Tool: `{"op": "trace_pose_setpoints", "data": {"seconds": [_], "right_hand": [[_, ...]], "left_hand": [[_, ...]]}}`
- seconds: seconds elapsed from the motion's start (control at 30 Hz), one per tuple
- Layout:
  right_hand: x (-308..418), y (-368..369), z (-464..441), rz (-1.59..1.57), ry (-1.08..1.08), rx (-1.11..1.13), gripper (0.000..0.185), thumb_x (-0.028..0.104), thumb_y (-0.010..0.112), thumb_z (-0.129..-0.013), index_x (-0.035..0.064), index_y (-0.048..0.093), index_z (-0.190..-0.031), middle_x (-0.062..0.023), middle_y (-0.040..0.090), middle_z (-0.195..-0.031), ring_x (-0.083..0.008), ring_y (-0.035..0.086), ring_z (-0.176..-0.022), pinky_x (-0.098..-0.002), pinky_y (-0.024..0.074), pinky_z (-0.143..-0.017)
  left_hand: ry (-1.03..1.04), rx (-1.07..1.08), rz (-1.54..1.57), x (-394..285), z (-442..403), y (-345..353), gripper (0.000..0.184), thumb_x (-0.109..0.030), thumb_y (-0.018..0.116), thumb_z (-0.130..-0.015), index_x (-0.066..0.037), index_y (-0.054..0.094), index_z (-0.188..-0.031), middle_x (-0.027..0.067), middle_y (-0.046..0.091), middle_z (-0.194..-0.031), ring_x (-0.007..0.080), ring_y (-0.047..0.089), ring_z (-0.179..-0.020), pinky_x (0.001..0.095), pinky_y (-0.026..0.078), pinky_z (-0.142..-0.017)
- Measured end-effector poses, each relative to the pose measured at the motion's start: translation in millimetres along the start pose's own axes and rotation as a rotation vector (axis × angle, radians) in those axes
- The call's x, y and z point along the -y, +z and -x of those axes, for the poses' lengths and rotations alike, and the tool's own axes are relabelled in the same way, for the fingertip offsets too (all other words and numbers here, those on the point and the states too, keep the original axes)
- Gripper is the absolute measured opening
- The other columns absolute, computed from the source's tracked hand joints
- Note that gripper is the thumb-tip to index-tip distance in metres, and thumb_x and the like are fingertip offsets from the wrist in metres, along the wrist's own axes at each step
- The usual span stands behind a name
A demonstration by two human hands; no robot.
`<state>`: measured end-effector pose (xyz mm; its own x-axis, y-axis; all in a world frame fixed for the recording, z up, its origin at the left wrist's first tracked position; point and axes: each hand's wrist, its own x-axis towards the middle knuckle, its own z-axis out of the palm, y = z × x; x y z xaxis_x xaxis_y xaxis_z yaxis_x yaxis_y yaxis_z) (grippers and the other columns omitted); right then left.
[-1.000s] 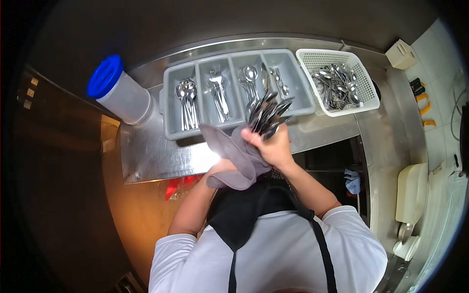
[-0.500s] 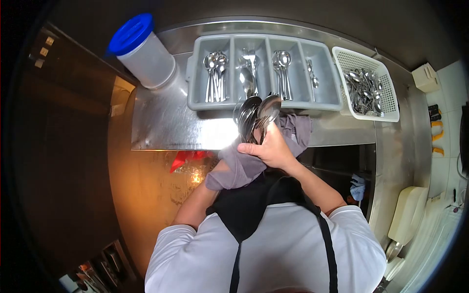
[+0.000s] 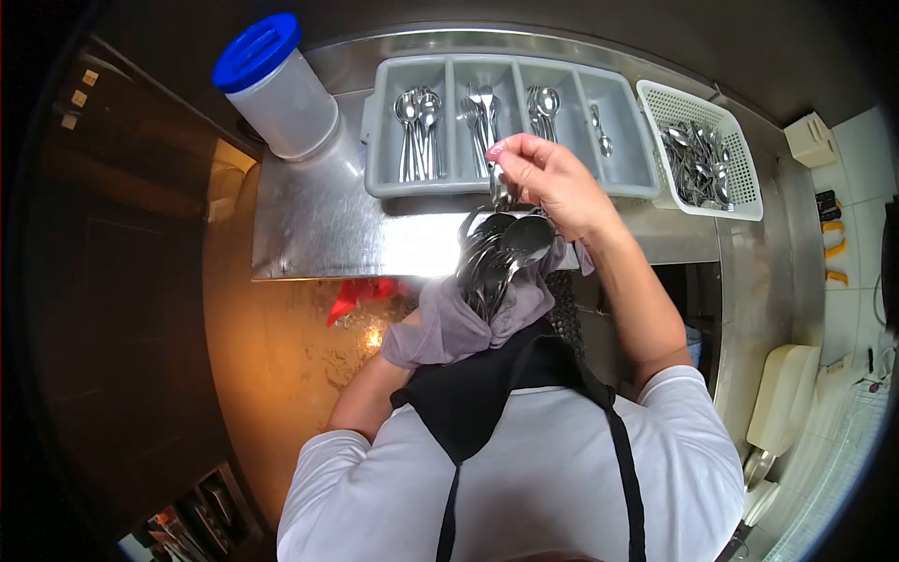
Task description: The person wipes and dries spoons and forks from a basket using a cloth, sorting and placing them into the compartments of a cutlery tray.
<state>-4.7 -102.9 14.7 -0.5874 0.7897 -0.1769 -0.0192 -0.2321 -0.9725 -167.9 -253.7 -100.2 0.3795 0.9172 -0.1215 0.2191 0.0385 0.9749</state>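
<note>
My right hand (image 3: 552, 183) pinches a shiny spoon (image 3: 503, 192) between thumb and fingers, just in front of the tray's near rim. Below it, a bundle of metal spoons (image 3: 496, 253) stands bowls up in a mauve cloth (image 3: 440, 323). My left hand is hidden under that cloth, which wraps the lower part of the bundle; only the forearm (image 3: 361, 389) shows. Beyond my hands lies a grey cutlery tray (image 3: 468, 187) with four compartments. Spoons (image 3: 419, 131) fill the leftmost, forks (image 3: 480, 112) the second, more spoons (image 3: 545, 108) the third, and small pieces (image 3: 601, 131) the rightmost.
A white perforated basket (image 3: 749, 173) of jumbled cutlery stands right of the tray. To its left is a translucent tub with a blue lid (image 3: 257, 51). The steel counter (image 3: 318, 234) ends in a front edge before me. Something red (image 3: 361, 295) lies lower down.
My right hand has left the bundle and risen toward the tray, now pinching one spoon. The cloth-wrapped bundle stays near my chest. The view has shifted slightly.
</note>
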Motion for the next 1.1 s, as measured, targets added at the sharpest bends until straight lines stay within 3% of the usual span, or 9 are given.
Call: {"op": "trace_pose_setpoints", "data": {"seconds": [0.17,0.3,0.57,0.7,0.83,0.9,0.97,1.0,1.1], "right_hand": [[2.0,-22.7,-12.0,-0.212,0.115,0.342,0.039,0.022,0.056,-0.095,0.0001,0.052,-0.127,-0.0042,0.061,-0.101,-0.0098,0.059,-0.088,-0.0252,0.0496,-0.077],[-26.0,-35.4,-18.8,-0.384,-0.121,0.561,0.059,0.02,0.066,-0.088,-0.0003,0.041,-0.137,-0.0136,0.052,-0.13,-0.0206,0.055,-0.116,-0.0351,0.0489,-0.093],[-71.2,-19.7,-47.0,-0.505,-0.47,0.491,0.022,0.027,0.07,-0.085,0.0067,0.062,-0.09,-0.0096,0.058,-0.1,-0.0159,0.056,-0.086,-0.0277,0.0472,-0.072],[-33.7,-4.0,-22.5,0.255,-0.644,0.062,0.033,0.036,0.066,-0.088,0.0031,0.065,-0.087,-0.0058,0.058,-0.083,-0.014,0.054,-0.078,-0.0261,0.0448,-0.065],[-42.2,11.4,-7.4,0.119,-0.252,0.267,0.055,0.052,0.044,-0.095,0.0013,0.065,-0.094,-0.004,0.06,-0.082,-0.0133,0.057,-0.081,-0.0262,0.0459,-0.072],[-64.6,1.9,-3.5,0.042,-0.15,0.4,0.087,0.071,0.013,-0.089,0.0022,0.06,-0.115,-0.012,0.056,-0.115,-0.0192,0.052,-0.107,-0.0319,0.0376,-0.098],[-70.5,7.3,11.1,-0.331,-0.13,0.211,0.104,0.082,0.006,-0.078,0.0038,0.044,-0.135,-0.0139,0.049,-0.127,-0.0223,0.046,-0.12,-0.0341,0.0335,-0.104],[-70.5,9.8,16.3,-0.618,-0.144,0.242,0.098,0.077,0.039,-0.082,0.0036,0.025,-0.146,-0.014,0.049,-0.127,-0.0229,0.047,-0.115,-0.0341,0.0337,-0.104],[-71.5,22.4,12.5,0.252,-0.318,0.022,0.092,0.044,0.07,-0.083,0.0032,0.018,-0.147,-0.0185,0.046,-0.131,-0.0218,0.045,-0.119,-0.0354,0.0353,-0.103]], "left_hand": [[0.115,-0.203,0.218,-0.8,0.2,10.6,0.028,-0.014,0.063,-0.084,-0.004,0.06,-0.11,0.0132,0.065,-0.102,0.0262,0.062,-0.095,0.0319,0.049,-0.084],[0.126,-0.224,0.138,-4.8,-8.6,10.4,0.028,-0.014,0.064,-0.083,-0.004,0.06,-0.109,0.0129,0.065,-0.1,0.026,0.062,-0.094,0.032,0.049,-0.083],[0.132,-0.274,0.033,-12.9,-9.0,4.0,0.028,-0.015,0.064,-0.082,-0.004,0.061,-0.107,0.0124,0.065,-0.097,0.0255,0.062,-0.091,0.0321,0.049,-0.081],[0.144,-0.305,-0.007,-15.8,-9.3,4.4,0.028,-0.016,0.064,-0.081,-0.004,0.061,-0.106,0.0121,0.065,-0.095,0.0253,0.062,-0.089,0.0321,0.049,-0.08],[0.154,-0.336,-0.04,-17.7,-7.9,3.0,0.028,-0.016,0.065,-0.08,-0.004,0.061,-0.105,0.0119,0.065,-0.093,0.025,0.062,-0.088,0.0322,0.049,-0.079],[0.167,-0.351,-0.06,-19.3,-9.0,2.3,0.028,-0.017,0.065,-0.08,-0.004,0.061,-0.105,0.0117,0.065,-0.092,0.0249,0.062,-0.087,0.0322,0.049,-0.079],[0.185,-0.36,-0.085,-20.6,-11.3,-1.0,0.028,-0.017,0.065,-0.08,-0.004,0.062,-0.104,0.0116,0.065,-0.091,0.0248,0.063,-0.086,0.0322,0.049,-0.078],[0.193,-0.354,-0.103,-21.1,-12.3,-2.8,0.028,-0.017,0.065,-0.08,-0.004,0.062,-0.104,0.0115,0.065,-0.09,0.0248,0.063,-0.086,0.0322,0.049,-0.078],[0.21,-0.287,-0.179,-22.7,-18.1,-11.1,0.028,-0.018,0.065,-0.079,-0.004,0.062,-0.103,0.0113,0.065,-0.089,0.0246,0.063,-0.085,0.0323,0.049,-0.077]]}}
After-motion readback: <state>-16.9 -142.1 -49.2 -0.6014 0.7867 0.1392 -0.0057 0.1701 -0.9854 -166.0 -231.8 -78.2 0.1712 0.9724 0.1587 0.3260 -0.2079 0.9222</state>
